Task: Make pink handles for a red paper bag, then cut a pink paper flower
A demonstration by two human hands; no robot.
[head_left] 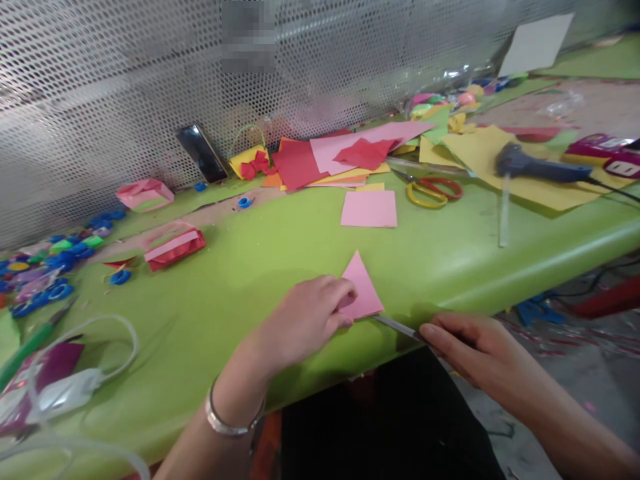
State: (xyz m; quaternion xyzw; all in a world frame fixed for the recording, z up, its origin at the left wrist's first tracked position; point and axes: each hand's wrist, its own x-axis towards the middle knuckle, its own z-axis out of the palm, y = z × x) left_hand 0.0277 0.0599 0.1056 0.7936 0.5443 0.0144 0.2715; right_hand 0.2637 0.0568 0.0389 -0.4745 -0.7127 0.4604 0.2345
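A pink sheet of paper, folded into a triangle, lies near the front edge of the green table. Curled over its left side, my left hand grips and presses the paper with bent fingers. My right hand is closed around a thin, flat grey blade-like tool just off the table's front edge. The tool's far end reaches the triangle's lower edge; whether it lies inside the fold I cannot tell. Just behind is a pink square of paper.
Scissors and a glue gun lie back right, near coloured paper sheets. A phone leans on the perforated metal wall. Small paper bags stand left, beyond a white cable and blue plastic pieces.
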